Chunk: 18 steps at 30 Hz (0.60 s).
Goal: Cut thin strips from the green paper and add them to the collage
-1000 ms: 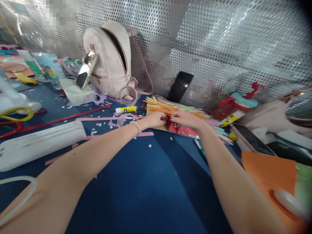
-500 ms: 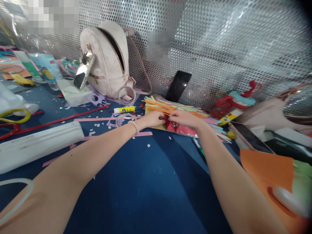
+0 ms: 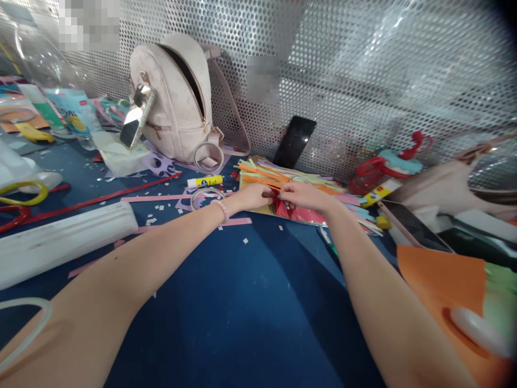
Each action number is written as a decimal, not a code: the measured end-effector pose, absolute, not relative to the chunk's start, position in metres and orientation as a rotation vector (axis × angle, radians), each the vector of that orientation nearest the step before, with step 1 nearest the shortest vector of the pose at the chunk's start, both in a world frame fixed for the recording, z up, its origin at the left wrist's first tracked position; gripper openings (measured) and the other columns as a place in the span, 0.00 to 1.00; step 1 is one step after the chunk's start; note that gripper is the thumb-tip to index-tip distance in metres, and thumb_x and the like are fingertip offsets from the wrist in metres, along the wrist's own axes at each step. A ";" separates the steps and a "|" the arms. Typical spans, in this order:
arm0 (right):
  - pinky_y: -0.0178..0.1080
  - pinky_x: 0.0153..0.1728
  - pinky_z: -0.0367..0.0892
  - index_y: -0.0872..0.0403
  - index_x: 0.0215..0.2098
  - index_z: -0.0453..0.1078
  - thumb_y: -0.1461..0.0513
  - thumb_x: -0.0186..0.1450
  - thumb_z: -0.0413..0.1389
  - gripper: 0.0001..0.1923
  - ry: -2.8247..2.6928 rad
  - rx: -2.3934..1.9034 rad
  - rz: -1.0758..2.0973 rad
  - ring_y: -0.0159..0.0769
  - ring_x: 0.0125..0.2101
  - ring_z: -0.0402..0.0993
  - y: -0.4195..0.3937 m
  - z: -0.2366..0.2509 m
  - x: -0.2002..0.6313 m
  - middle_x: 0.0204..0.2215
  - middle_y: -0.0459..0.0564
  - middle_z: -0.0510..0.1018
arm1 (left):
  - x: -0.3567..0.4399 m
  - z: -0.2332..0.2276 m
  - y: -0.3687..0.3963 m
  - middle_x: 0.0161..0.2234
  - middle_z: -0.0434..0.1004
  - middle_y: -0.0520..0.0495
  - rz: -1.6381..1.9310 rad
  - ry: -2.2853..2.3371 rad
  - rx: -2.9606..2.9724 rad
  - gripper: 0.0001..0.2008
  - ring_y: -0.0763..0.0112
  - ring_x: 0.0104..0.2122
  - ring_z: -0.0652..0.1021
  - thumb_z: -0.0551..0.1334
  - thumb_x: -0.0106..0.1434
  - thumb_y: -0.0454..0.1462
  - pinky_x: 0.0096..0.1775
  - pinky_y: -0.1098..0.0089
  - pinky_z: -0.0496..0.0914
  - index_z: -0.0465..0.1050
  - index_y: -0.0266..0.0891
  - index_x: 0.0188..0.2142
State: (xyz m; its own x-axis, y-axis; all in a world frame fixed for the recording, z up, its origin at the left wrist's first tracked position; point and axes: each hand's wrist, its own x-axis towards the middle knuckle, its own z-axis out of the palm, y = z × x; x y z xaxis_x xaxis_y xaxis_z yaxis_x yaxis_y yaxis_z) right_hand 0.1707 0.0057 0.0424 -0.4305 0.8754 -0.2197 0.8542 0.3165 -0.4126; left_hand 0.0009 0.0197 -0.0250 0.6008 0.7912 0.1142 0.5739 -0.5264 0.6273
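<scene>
My left hand (image 3: 255,197) and my right hand (image 3: 304,195) meet near the back of the table. Between their fingertips is a small piece of dark red paper (image 3: 276,197), largely covered by the fingers, which are pinched closed. Beneath them lies a bright red-pink sheet (image 3: 301,214) with a shiny surface. A fan of thin paper strips (image 3: 258,171) in orange, yellow, green and purple spreads behind and to the right of my hands. Left of my left wrist are a glue stick (image 3: 205,181) and a roll of tape (image 3: 207,195).
A pale backpack (image 3: 177,108) and a dark phone (image 3: 295,141) lean by the perforated metal wall. Scissors (image 3: 24,200) and a long white object (image 3: 68,237) lie left. Right are a lidded red cup (image 3: 365,175) and orange paper (image 3: 440,277). White scraps dot the blue table.
Both hands keep nearly the same pinching pose over the red paper. The whole view has shifted very slightly.
</scene>
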 end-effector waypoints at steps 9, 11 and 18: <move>0.33 0.26 0.59 0.54 0.21 0.64 0.66 0.61 0.49 0.10 -2.531 -1.658 0.717 0.31 0.22 0.68 0.009 0.041 0.173 0.18 0.44 0.72 | 0.001 -0.027 0.023 0.41 0.75 0.45 0.535 1.078 2.287 0.13 0.66 0.39 0.77 0.61 0.69 0.42 0.43 0.60 0.74 0.72 0.34 0.44; 0.33 0.26 0.59 0.54 0.22 0.64 0.66 0.61 0.49 0.10 -2.540 -1.657 0.706 0.31 0.23 0.68 0.009 0.040 0.173 0.19 0.44 0.72 | 0.001 -0.027 0.023 0.42 0.75 0.45 0.537 1.084 2.283 0.13 0.66 0.40 0.77 0.61 0.69 0.42 0.43 0.60 0.74 0.72 0.34 0.44; 0.33 0.26 0.57 0.54 0.21 0.64 0.67 0.60 0.49 0.10 -2.565 -1.673 0.641 0.31 0.23 0.68 0.008 0.042 0.170 0.19 0.45 0.73 | 0.005 -0.025 0.020 0.42 0.74 0.45 0.509 1.134 2.280 0.13 0.65 0.39 0.77 0.61 0.68 0.42 0.42 0.61 0.74 0.72 0.34 0.45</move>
State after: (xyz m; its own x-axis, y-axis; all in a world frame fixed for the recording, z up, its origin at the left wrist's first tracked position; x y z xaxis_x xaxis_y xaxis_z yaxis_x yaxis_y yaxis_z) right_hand 0.1702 0.0081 0.0416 -0.4282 0.8793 -0.2086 0.8740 0.3443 -0.3428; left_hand 0.0045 0.0200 -0.0249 0.5752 0.8127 0.0929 0.6096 -0.5016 0.6139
